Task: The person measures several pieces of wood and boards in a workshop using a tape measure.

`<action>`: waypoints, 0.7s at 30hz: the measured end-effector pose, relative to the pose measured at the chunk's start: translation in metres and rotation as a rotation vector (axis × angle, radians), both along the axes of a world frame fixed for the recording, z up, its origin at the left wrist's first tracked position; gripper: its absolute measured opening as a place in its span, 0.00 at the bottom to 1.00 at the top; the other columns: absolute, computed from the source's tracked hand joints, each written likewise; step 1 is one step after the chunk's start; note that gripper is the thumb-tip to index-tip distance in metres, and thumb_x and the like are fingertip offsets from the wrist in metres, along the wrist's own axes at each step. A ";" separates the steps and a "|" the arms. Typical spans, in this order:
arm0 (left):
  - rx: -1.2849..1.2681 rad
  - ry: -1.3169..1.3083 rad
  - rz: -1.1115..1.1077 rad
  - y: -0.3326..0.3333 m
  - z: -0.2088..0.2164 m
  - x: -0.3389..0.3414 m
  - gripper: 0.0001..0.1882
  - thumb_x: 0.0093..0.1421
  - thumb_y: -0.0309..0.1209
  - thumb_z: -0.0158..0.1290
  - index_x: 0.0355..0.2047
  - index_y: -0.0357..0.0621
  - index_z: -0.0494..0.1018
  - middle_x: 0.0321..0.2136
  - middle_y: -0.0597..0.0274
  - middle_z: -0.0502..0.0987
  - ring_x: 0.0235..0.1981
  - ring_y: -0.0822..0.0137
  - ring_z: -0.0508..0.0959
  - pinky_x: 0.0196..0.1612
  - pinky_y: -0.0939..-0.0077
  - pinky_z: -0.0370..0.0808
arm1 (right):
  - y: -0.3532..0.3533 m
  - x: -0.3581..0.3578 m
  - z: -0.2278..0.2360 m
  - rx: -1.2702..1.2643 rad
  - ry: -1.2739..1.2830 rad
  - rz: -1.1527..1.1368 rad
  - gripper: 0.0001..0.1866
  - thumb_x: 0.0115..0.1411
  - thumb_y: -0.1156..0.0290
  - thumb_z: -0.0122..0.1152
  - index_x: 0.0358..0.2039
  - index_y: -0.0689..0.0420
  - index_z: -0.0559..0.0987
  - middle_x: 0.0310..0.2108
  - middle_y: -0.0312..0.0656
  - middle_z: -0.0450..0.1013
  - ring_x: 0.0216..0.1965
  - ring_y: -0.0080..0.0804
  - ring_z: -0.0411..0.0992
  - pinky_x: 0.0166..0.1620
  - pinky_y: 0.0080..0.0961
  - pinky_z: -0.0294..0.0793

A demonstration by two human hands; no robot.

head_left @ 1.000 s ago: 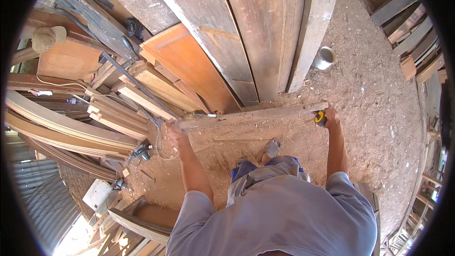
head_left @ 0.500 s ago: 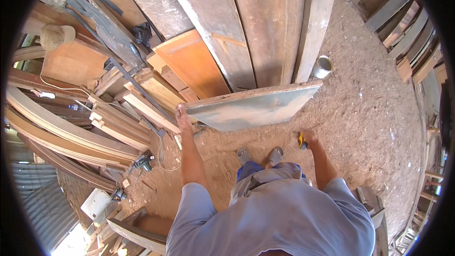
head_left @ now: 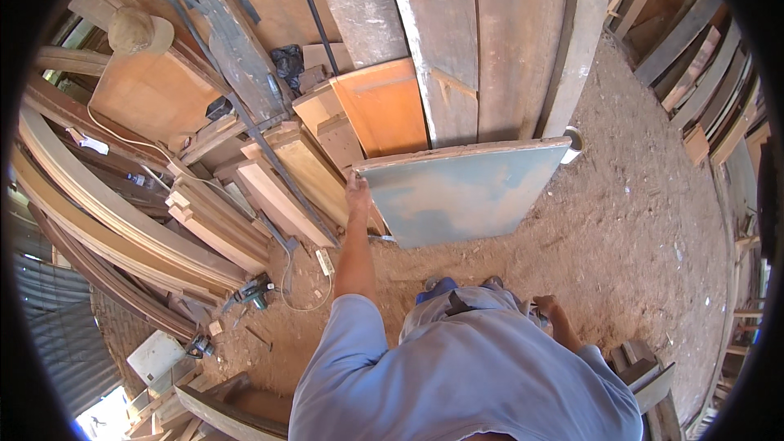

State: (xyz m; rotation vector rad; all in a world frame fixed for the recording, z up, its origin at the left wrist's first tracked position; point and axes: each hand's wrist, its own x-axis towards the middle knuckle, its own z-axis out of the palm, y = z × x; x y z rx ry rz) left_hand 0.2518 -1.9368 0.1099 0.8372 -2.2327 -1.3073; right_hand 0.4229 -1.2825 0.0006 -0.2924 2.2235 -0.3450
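Note:
A flat board (head_left: pixel 461 192) with a patchy blue-grey and pinkish face stands on the dirt floor, its rough top edge toward me. My left hand (head_left: pixel 357 190) is closed on its upper left corner, the arm stretched forward. My right hand (head_left: pixel 549 309) is drawn in beside my right hip with the fingers curled. What it holds is hidden there; the yellow and dark thing seen earlier does not show. Behind the board stand an orange-brown wooden panel (head_left: pixel 382 106) and several tall, wide planks (head_left: pixel 514 49).
Sawn wood pieces (head_left: pixel 220 216) and curved boards (head_left: pixel 106 204) are stacked at the left. A green power tool (head_left: pixel 253 292) and a white socket strip (head_left: pixel 324 262) with a cord lie on the floor. A pale can (head_left: pixel 573 145) stands by the board's right end. More timber (head_left: pixel 694 73) leans far right.
My right hand has come back toward my hip, and the yellow thing in it has gone from sight. The board shows more of its face, with my left hand still on its corner. My view has shifted.

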 end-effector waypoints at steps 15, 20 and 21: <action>0.400 -0.614 -1.034 0.134 -0.165 0.249 0.20 0.63 0.43 0.52 0.46 0.40 0.75 0.43 0.53 0.76 0.48 0.59 0.74 0.53 0.61 0.70 | -0.047 -0.011 -0.030 -0.026 -0.158 -0.032 0.21 0.53 0.61 0.61 0.47 0.52 0.80 0.41 0.50 0.79 0.44 0.47 0.77 0.50 0.41 0.74; 0.288 -0.862 -1.018 0.080 -0.172 0.318 0.28 0.63 0.50 0.50 0.52 0.40 0.74 0.49 0.50 0.77 0.52 0.55 0.75 0.56 0.60 0.69 | -0.101 -0.070 -0.008 0.151 -0.168 0.328 0.22 0.54 0.60 0.59 0.49 0.51 0.80 0.43 0.51 0.79 0.46 0.48 0.77 0.51 0.40 0.74; 0.234 -0.927 -0.964 0.079 -0.160 0.314 0.29 0.62 0.51 0.50 0.52 0.39 0.74 0.48 0.50 0.77 0.50 0.55 0.76 0.55 0.60 0.70 | -0.102 -0.082 -0.007 0.157 -0.160 0.392 0.22 0.54 0.60 0.59 0.49 0.51 0.80 0.43 0.52 0.78 0.46 0.48 0.77 0.51 0.40 0.74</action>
